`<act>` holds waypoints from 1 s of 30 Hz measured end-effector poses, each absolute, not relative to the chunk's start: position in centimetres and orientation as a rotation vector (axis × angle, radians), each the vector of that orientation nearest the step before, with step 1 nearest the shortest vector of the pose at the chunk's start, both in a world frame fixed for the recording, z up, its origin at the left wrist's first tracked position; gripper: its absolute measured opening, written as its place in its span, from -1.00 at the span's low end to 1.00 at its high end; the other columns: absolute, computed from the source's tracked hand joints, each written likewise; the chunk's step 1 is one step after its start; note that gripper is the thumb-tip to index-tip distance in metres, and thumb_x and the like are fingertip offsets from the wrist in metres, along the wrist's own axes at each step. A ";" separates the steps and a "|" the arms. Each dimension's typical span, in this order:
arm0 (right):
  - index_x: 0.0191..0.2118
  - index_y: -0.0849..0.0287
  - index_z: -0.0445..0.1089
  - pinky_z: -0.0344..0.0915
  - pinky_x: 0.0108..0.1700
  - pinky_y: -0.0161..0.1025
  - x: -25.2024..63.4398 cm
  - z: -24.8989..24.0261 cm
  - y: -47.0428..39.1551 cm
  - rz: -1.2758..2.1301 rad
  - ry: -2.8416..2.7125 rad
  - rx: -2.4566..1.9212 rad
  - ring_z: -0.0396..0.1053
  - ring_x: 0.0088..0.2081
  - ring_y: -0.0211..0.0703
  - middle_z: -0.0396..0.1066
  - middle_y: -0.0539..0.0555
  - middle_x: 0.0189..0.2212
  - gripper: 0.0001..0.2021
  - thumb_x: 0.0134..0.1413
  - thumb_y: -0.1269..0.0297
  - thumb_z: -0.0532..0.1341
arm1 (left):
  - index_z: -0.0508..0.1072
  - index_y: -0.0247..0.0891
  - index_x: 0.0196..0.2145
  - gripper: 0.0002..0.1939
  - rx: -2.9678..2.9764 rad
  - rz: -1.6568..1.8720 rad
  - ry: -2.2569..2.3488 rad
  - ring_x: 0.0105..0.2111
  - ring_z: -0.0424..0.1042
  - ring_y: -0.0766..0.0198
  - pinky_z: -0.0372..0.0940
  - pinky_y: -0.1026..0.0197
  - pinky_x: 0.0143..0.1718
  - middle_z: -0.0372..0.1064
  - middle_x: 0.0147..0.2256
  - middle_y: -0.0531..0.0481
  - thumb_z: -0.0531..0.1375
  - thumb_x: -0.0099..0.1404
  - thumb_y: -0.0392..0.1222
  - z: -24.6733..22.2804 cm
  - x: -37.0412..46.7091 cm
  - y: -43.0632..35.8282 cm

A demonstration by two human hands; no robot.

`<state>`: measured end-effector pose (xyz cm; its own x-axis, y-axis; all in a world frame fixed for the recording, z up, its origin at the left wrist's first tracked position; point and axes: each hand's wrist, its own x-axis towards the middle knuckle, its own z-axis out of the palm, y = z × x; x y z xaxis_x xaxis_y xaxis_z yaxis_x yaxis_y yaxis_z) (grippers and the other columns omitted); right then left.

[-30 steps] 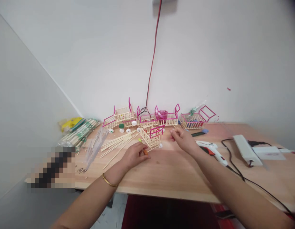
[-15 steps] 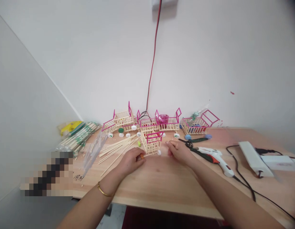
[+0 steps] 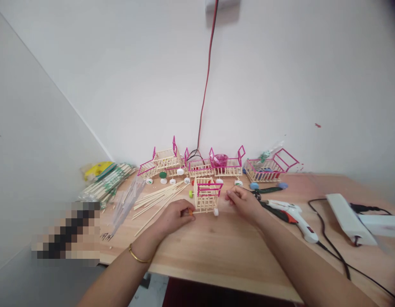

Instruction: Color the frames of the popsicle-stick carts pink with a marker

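A small cart [image 3: 206,200] built of wooden sticks stands on the table between my hands. Its handle is magenta, and its wheels look like bottle caps, one lime green, one white. My left hand [image 3: 176,216] is closed on an orange cap wheel [image 3: 190,212] at the cart's near left corner. To the right of the cart, and apart from it, my right hand [image 3: 243,202] is curled with thumb and forefinger together. Whatever those fingers hold, if anything, is hidden.
Several similar carts [image 3: 227,169] line the wall. Loose sticks [image 3: 159,198], plastic sleeves [image 3: 127,202] and packed sticks [image 3: 111,183] lie to the left. Right of my hand are pliers [image 3: 280,212], a glue gun [image 3: 296,215], its black cable [image 3: 336,256] and a white power strip [image 3: 349,217].
The cart has turned slightly and sits more upright, its orange wheel still in my left hand. My right hand has shifted little. The whole view has moved slightly.
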<state>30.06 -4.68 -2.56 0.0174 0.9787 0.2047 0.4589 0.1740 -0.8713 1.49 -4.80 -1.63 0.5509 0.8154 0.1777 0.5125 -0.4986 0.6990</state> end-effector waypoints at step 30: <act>-0.69 0.10 0.12 0.13 -0.41 -0.24 30.0 0.0 -6.8 0.738 -1.655 -1.199 0.17 -0.58 -0.24 0.20 -0.02 -0.70 -0.41 0.27 -0.15 -0.07 | 0.34 -0.27 0.08 -0.40 2.049 0.665 1.217 -0.11 0.39 0.15 0.31 0.11 -0.08 0.40 -0.05 -0.15 0.30 0.05 -0.28 1.1 1.9 -1.2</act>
